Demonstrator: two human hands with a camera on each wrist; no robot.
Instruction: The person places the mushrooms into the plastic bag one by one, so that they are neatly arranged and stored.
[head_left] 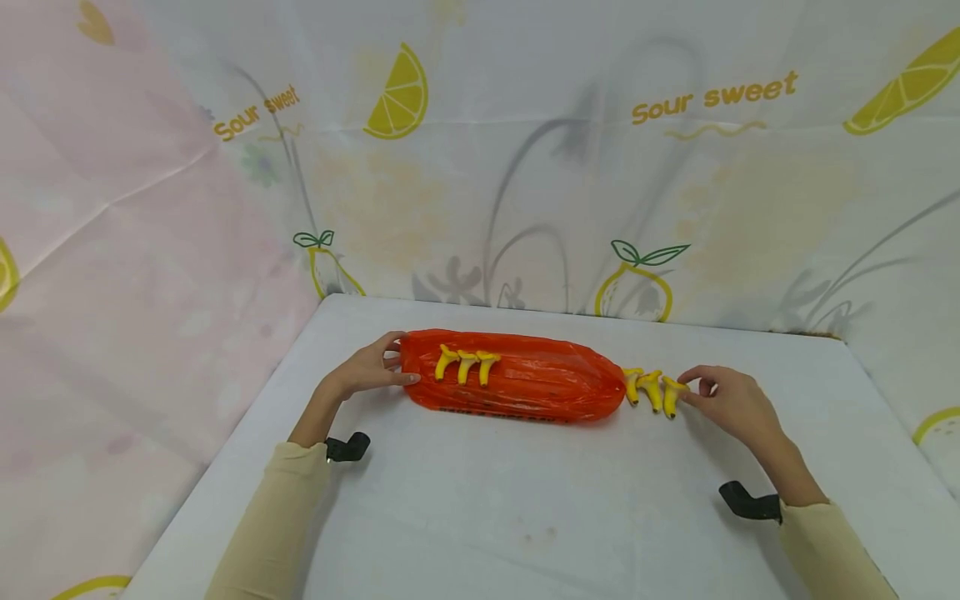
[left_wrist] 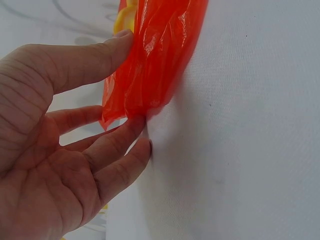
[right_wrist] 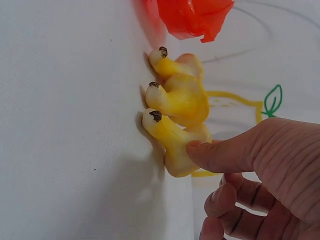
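A folded red plastic bag (head_left: 540,379) lies lengthwise on the white table. My left hand (head_left: 367,367) holds its left end, with the thumb on the upper side and the fingertips at the edge. Three small yellow mushroom-shaped pieces (head_left: 467,365) sit in a row on top of the bag, near that hand. Beyond the bag's right end, three similar pieces (right_wrist: 182,102) with dark stem ends stand side by side on the table. My right hand (head_left: 735,404) pinches the rightmost yellow piece (head_left: 672,396) at its wide end; the index fingertip is hidden behind it.
The white table (head_left: 525,517) meets a cloth backdrop (head_left: 480,192) printed with lemons along its back edge. A pink cloth (head_left: 112,292) hangs at the left side. Black wrist mounts (head_left: 750,502) stick out inward from both sleeves.
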